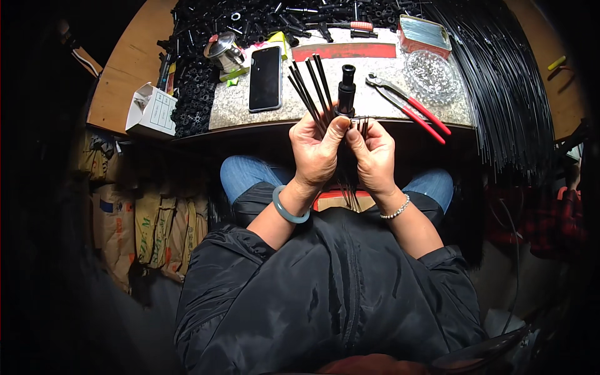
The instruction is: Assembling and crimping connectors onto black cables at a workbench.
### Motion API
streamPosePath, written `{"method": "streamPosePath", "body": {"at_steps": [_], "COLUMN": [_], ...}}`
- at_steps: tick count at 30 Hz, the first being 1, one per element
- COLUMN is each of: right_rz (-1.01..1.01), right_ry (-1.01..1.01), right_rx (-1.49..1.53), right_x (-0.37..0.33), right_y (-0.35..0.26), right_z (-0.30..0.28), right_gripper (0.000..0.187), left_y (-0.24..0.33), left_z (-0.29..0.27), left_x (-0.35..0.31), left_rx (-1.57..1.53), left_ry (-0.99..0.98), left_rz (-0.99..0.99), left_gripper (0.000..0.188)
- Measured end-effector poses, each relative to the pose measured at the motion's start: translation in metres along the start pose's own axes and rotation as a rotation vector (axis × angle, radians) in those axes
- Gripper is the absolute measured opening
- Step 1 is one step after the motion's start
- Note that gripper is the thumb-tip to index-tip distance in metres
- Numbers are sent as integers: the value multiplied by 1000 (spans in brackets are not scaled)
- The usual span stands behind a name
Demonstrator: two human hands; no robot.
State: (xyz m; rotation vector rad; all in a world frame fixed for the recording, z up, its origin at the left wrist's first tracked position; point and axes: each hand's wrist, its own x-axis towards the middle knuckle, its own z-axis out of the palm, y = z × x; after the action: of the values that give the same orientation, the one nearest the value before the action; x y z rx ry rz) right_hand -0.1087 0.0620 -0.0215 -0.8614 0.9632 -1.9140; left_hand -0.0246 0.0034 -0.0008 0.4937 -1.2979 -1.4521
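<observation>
Hiding the base of the fitting behind the thumbs of left hand and right hand. Burying the lower ends of the rods in the left palm, and much of the thin rods in the right. Cutting off the heap and the strands at the upper edge. Showing the bits too small to tell. Losing the plaid cloth in shadow.

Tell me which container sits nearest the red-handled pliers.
The round clear dish: it sits just beyond the pliers, while the red-sided tin is farther back and the white carton and metal pot are over on the left.
</observation>
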Motion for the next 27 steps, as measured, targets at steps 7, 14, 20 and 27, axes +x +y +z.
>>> {"method": "streamPosePath", "body": {"at_steps": [7, 14, 20, 27], "right_rz": [116, 72, 34, 114], "right_ry": [-17, 23, 44, -62], "right_rx": [194, 222, 155, 242], "right_x": [7, 4, 4, 7], "right_y": [5, 0, 2, 3], "right_z": [-9, 1, -1, -9], "right_gripper": [14, 9, 8, 12], "left_y": [-1, -5, -3, -4], "left_z": [-3, -4, -3, -4], "left_x": [0, 4, 2, 1], "left_rx": [-58, -107, -122, -76], "left_ry": [-50, -28, -14, -30], "left_rz": [-12, -24, -46, -24], "left_gripper": [26, 27, 25, 24]}}
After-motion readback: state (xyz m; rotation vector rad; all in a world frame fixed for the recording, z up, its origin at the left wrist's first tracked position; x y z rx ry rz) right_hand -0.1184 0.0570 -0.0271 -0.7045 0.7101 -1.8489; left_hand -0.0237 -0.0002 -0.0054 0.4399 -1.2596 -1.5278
